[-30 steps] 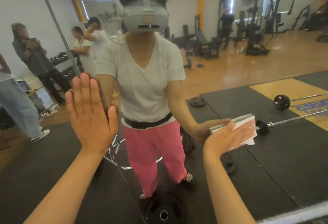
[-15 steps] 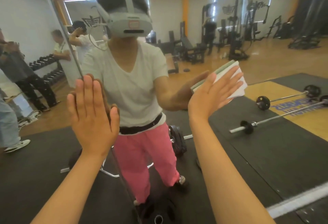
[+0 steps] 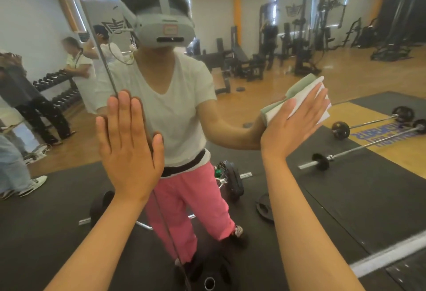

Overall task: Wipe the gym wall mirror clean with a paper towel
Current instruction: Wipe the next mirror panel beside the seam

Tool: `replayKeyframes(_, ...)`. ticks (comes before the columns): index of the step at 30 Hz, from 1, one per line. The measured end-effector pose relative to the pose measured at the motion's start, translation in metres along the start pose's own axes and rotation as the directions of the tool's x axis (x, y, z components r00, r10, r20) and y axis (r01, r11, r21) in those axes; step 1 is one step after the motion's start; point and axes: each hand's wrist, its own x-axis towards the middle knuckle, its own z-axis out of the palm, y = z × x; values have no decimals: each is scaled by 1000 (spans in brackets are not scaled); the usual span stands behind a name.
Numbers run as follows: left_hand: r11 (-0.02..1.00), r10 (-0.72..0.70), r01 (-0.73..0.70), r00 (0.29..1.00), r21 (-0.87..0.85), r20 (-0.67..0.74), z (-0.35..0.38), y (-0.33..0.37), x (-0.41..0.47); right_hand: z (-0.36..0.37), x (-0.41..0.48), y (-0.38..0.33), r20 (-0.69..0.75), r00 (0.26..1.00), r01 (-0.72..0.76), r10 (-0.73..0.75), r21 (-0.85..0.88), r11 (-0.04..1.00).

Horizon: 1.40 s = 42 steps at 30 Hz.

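Note:
The gym wall mirror (image 3: 359, 187) fills the whole view and reflects me and the gym behind. My left hand (image 3: 129, 150) lies flat on the glass with straight fingers, right at the seam (image 3: 101, 60) between two mirror panels. My right hand (image 3: 292, 127) presses a folded white paper towel (image 3: 322, 115) against the glass with straight fingers, at about chest height on the right. Most of the towel is hidden under my palm and fingers; its corners stick out above and to the right.
In the reflection, barbells (image 3: 359, 147) and weight plates (image 3: 265, 207) lie on black floor mats behind me. Several people (image 3: 76, 67) stand by a dumbbell rack on the left. Weight machines (image 3: 302, 44) line the far wall. The mirror's lower edge (image 3: 391, 256) shows at bottom right.
My right hand has swept the paper towel upward across the glass, from waist height to chest height. My left hand has stayed flat on the mirror.

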Motion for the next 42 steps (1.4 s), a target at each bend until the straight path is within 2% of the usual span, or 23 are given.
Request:
replayKeyframes(8, 1000, 9, -9, 1000, -15, -3, -1, 0, 0, -13, -49, 55, 21, 998, -53, 53, 18, 998)
replayKeyframes(12, 1000, 8, -8, 1000, -7, -13, 0, -1, 0, -25, -79, 96, 37, 968, -249, 249, 3, 968)
replayKeyframes(16, 1000, 16, -16, 1000, -10, -20, 0, 0, 0, -35, -111, 133, 4, 853, -521, 521, -39, 853)
replayKeyframes(19, 1000, 13, -13, 1000, -9, -20, 0, 1, -1, -35, -119, 142, 4, 801, -598, 599, -22, 801)
replayKeyframes(25, 1000, 10, -10, 1000, 4, -14, 0, 1, -1, -30, -110, 117, 50, 840, -542, 540, 88, 835)
replayKeyframes(32, 1000, 8, -8, 1000, 1, 0, 0, 2, 0, -10, -97, 14, 92, 958, -284, 271, 170, 944)
replayKeyframes(36, 999, 24, -24, 1000, -25, -6, -1, 2, 0, 7, -102, -47, 117, 988, -126, 105, 189, 974)
replayKeyframes(42, 999, 26, -26, 1000, -41, -3, -2, 1, 1, 10, -114, -38, 81, 997, -20, 12, 106, 994)
